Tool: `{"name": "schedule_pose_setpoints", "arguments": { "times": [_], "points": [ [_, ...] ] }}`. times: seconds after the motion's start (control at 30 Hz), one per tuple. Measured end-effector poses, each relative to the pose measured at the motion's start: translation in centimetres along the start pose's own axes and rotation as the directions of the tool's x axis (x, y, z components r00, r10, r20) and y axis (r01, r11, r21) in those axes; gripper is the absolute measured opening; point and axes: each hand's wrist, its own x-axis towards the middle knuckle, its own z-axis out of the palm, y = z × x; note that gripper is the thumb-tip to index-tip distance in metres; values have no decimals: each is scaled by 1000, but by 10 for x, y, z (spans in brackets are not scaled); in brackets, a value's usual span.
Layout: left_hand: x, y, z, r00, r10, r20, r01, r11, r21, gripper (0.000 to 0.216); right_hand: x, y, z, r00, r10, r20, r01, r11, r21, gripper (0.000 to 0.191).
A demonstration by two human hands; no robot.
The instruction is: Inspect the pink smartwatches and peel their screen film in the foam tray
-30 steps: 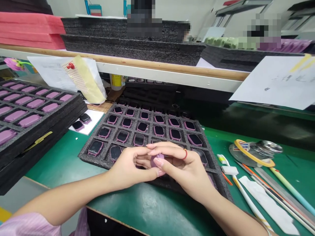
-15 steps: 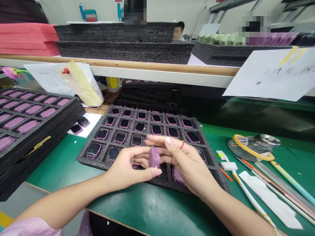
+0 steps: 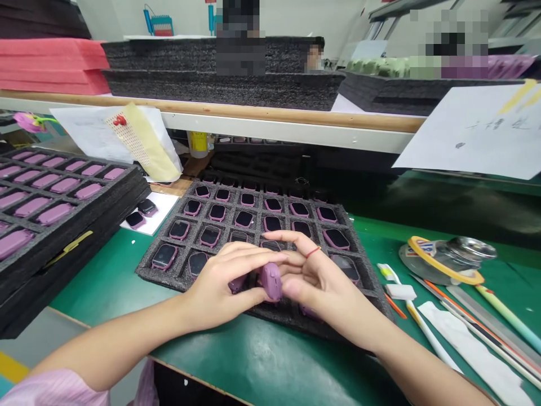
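Mauve watch casing (image 3: pixel 271 282) upright, long axis near-far, between left hand (image 3: pixel 222 288) and right hand (image 3: pixel 323 290); right thumb (image 3: pixel 292 290) closest. Both grips curled; holder cannot be told.

Middle: watches (image 3: pixel 210 237) lay in a foam tray (image 3: pixel 146 265).
Left: a stack of trays (image 3: pixel 51 270) stood beside it.
Right: a ruler (image 3: pixel 490 321) lay there.
Behind: a shelf (image 3: pixel 287 127) ran across.
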Motion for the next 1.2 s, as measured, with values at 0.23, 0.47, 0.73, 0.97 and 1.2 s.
{"name": "schedule_pose_setpoints", "arguments": {
  "times": [0.23,0.47,0.73,0.97,1.2],
  "points": [
    [-3,6,0,937,-347,42,342,886,-313,102,-2,3,8,928,-345,-140,297,913,-279,78],
    [4,13,-2,759,-556,338,634,516,-576,59,-5,12,6,835,-541,-97,429,752,-501,67],
    [5,16,-3,759,-567,319,631,520,-576,45,-4,15,7,798,-599,-64,476,692,-542,59],
    [3,14,-1,768,-574,286,609,513,-605,49,-2,18,8,756,-655,-9,511,599,-617,60],
    [0,13,-1,886,-461,-44,415,833,-365,45,-4,6,0,737,-666,112,566,519,-641,77]
  ]
}}
